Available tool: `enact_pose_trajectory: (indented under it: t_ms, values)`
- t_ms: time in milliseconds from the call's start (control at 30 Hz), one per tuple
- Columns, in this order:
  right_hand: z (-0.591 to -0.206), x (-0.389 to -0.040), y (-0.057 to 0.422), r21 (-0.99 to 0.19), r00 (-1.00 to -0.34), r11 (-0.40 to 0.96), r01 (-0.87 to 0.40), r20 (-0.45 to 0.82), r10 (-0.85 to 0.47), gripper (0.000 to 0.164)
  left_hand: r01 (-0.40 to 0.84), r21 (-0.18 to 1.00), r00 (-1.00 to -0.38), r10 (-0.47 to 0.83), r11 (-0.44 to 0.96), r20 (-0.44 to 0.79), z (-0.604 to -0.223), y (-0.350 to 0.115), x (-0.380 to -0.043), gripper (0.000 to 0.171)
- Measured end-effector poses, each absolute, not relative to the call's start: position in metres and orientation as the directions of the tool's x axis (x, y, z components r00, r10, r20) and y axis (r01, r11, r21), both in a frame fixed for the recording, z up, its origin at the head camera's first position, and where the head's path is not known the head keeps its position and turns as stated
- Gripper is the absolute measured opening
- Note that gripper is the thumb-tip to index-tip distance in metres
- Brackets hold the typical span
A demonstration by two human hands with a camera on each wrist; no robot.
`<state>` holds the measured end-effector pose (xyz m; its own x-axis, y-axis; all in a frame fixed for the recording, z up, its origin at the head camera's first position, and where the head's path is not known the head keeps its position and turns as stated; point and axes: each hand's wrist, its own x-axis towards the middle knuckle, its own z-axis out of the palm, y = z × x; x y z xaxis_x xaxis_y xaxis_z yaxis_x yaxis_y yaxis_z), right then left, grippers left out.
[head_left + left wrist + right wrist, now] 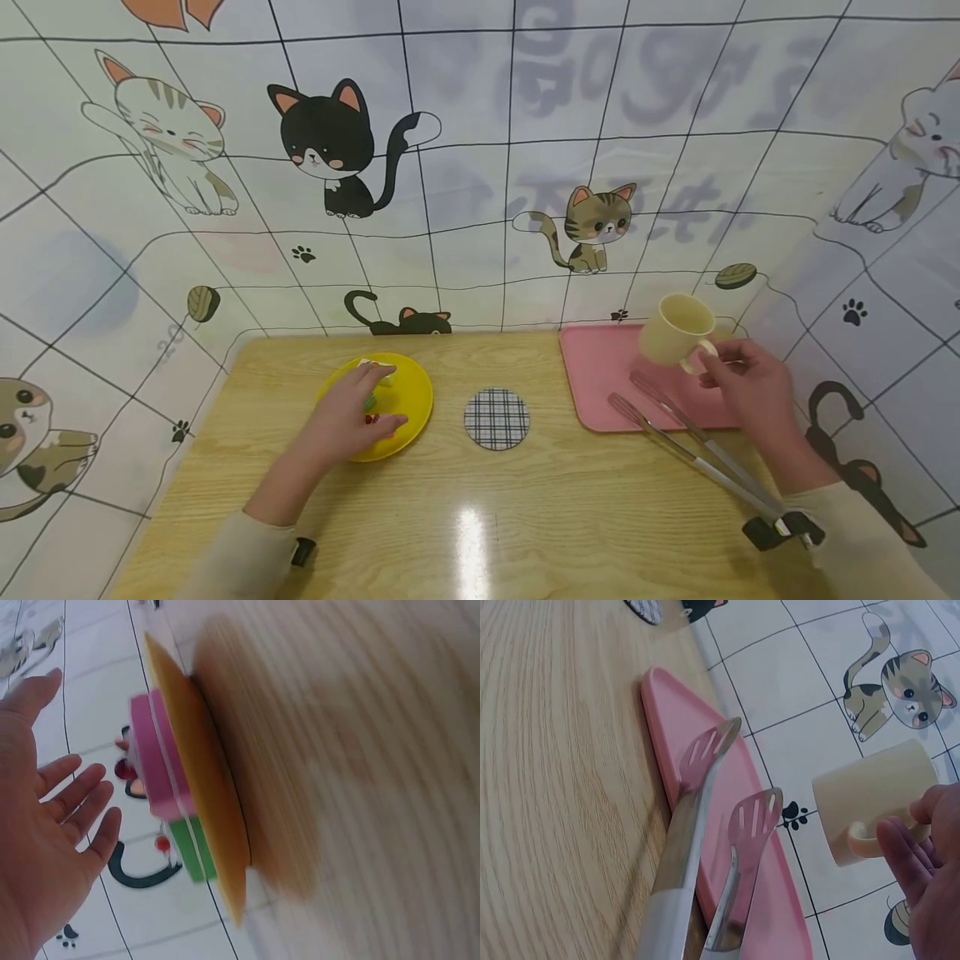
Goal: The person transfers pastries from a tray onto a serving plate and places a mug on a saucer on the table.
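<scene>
My right hand (753, 387) pinches the handle of a cream mug (672, 333) and holds it upright above the pink tray (588, 367). In the right wrist view, a gap shows between the mug (870, 795) and the tray (660, 697). Metal tongs (693, 454) with slotted ends reach over the tray's front edge, below this hand. Over a yellow plate (416, 400), my left hand (341, 417) hovers with fingers spread, holding nothing. Pink (161, 754) and green (193, 847) cake-slice pieces with red toppings sit on that plate, partly hidden by the hand in the head view.
Between plate and tray lies a round checked coaster (497, 418) on the wooden table (420, 517). A cat-printed cloth wall (480, 200) rises behind the table and along both sides.
</scene>
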<state>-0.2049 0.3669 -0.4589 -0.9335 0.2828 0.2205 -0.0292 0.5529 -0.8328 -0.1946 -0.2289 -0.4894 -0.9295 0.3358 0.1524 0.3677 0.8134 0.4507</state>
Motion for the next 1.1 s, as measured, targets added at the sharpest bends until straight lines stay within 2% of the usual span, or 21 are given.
enact_pose_trajectory:
  t_ms: [200,467,800,1100]
  values:
    - [-0.459,-0.202,0.354,-0.795,-0.934,0.604,-0.053,0.254,0.253,0.033,0.399,0.404,-0.916,0.372,0.823,0.148,-0.493,-0.204,-0.198,0.073]
    - [-0.455,-0.199,0.337,-0.805,-0.941,0.587,-0.091,0.262,0.214,0.029,0.392,0.415,-0.915,0.393,0.821,0.087,-0.497,-0.179,-0.200,0.068]
    - [-0.453,-0.195,0.321,-0.780,-0.944,0.611,-0.133,0.288,0.163,0.027,0.473,0.391,-0.865,0.500,0.789,0.038,-0.502,-0.155,-0.206,0.065]
    - [-0.448,-0.188,0.304,-0.794,-0.962,0.598,-0.112,0.236,0.134,0.029,0.507,0.353,-0.850,0.523,0.786,0.056,-0.508,-0.140,-0.211,0.051]
